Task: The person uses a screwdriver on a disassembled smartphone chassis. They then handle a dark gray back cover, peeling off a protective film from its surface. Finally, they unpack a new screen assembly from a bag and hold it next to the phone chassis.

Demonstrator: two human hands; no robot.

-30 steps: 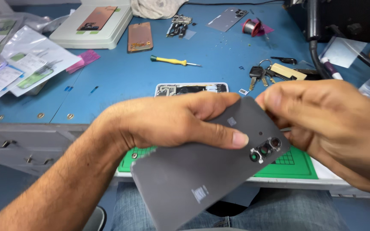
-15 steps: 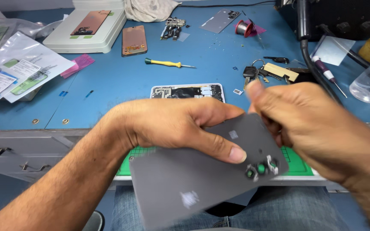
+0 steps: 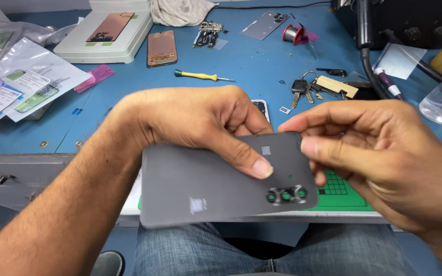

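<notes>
Two-handed grey back cover [image 3: 216, 186], long axis left-right, lenses rightward.

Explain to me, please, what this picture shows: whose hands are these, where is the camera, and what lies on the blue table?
The camera sits on a person's head and looks down, so both hands are that person's own. The left hand and the right hand together hold a grey phone back cover with three camera rings, above the lap. Behind it is a blue workbench. On it lie a yellow screwdriver, a bunch of keys, a copper-coloured phone panel, a spool of wire and a green cutting mat.
</notes>
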